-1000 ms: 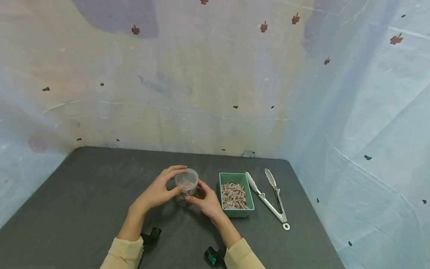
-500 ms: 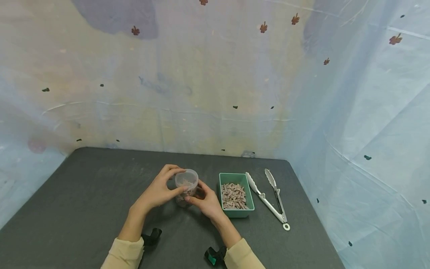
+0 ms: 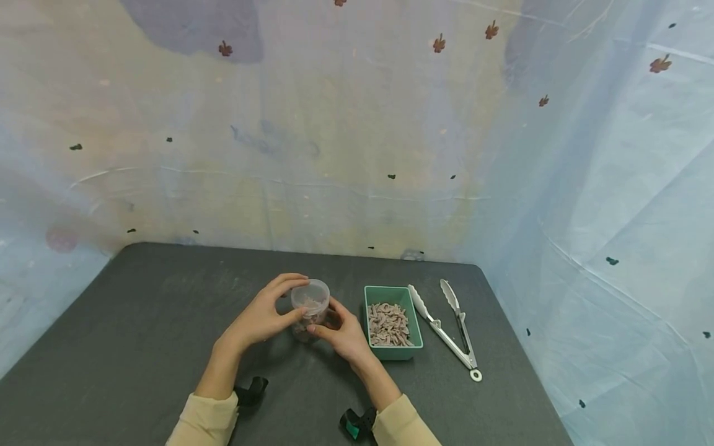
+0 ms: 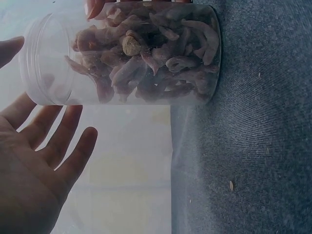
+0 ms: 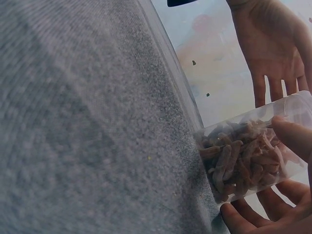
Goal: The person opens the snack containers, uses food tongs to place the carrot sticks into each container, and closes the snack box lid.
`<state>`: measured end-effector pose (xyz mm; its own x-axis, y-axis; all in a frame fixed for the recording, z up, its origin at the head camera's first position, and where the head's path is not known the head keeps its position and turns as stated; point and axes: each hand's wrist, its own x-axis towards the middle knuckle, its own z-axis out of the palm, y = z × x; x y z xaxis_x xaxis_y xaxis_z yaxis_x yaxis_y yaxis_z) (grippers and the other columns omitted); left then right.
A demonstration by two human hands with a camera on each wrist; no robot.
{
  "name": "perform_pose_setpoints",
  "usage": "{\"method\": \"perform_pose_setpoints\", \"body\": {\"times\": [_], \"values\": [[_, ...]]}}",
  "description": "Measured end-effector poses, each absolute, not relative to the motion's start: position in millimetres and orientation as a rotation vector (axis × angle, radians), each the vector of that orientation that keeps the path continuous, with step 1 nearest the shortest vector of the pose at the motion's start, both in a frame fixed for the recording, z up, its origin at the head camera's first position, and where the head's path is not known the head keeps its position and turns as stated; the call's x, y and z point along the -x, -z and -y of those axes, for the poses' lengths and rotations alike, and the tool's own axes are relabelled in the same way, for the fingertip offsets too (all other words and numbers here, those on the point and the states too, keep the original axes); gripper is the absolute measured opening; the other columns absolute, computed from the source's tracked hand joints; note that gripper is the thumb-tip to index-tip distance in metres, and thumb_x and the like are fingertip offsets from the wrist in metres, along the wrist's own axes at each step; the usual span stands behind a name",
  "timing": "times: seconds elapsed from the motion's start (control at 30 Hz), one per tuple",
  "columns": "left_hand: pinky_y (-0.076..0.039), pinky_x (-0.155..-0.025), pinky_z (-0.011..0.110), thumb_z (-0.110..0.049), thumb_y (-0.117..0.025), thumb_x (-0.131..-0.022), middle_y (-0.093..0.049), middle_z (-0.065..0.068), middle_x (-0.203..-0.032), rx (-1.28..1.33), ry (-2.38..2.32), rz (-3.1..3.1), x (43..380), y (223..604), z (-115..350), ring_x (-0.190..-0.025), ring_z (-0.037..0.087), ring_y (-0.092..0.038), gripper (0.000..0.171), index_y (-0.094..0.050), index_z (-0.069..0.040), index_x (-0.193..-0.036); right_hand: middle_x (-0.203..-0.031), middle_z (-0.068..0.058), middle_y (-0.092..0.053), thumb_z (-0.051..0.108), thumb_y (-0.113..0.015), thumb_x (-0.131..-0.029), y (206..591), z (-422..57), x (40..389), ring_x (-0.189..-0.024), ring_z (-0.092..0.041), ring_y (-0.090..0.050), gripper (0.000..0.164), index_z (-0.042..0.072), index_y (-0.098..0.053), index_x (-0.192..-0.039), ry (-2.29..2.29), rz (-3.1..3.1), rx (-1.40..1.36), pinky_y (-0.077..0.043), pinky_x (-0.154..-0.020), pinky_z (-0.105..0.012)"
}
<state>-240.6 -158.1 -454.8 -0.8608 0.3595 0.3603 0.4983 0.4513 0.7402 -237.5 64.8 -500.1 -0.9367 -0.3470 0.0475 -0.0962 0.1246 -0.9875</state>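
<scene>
A clear plastic jar (image 3: pixel 310 298) stands upright on the table, partly filled with curled brownish-pink pieces (image 4: pixel 141 58). My left hand (image 3: pixel 266 317) grips around its top, thumb on the near side and fingers reaching over the far side. Lower down, my right hand (image 3: pixel 344 336) holds the jar's body from the right, with the thumb in front and the fingers behind. In the left wrist view the jar's base meets the dark cloth surface, and the ridged top ring lies between the left thumb and fingers. The right wrist view shows the right thumb (image 5: pixel 292 136) across the wall.
Right of the hands sits a green rectangular tub (image 3: pixel 393 353) holding similar curled pieces. Metal tongs (image 3: pixel 453 347) lie spread beside it. The dark grey table (image 3: pixel 139 334) backs onto a patterned plastic sheet (image 3: pixel 334 155). Small crumbs (image 4: pixel 231 185) lie on the cloth.
The fingers of my left hand shift slightly at the jar's top. The jar, the right hand, the tub and the tongs stay where they were.
</scene>
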Motion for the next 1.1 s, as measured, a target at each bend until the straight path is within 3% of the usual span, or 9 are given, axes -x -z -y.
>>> {"method": "perform_pose_setpoints", "body": {"times": [0.5,1.1], "values": [[-0.048,-0.103,0.061,-0.024,-0.084,-0.091,-0.05,0.012,-0.148,0.699,1.364,2.539,242.5,455.0,154.6,-0.13,0.037,-0.054,0.059,-0.061,-0.01,-0.143,-0.153,-0.017,-0.051,0.019,-0.077,-0.098,498.7,-65.8,236.0,-0.138,-0.036,-0.053,0.073,0.014,-0.04,-0.161,1.922,-2.18,0.469,-0.051,-0.106,-0.05],[-0.055,-0.093,0.051,-0.028,-0.078,-0.097,-0.05,0.009,-0.155,0.75,1.354,2.563,243.7,455.9,155.3,-0.126,0.034,-0.059,0.059,-0.057,-0.013,-0.149,-0.153,-0.017,-0.052,0.021,-0.077,-0.098,500.7,-65.4,236.8,-0.139,-0.036,-0.053,0.074,0.013,-0.041,-0.161,1.915,-2.191,0.462,-0.05,-0.108,-0.051]]}}
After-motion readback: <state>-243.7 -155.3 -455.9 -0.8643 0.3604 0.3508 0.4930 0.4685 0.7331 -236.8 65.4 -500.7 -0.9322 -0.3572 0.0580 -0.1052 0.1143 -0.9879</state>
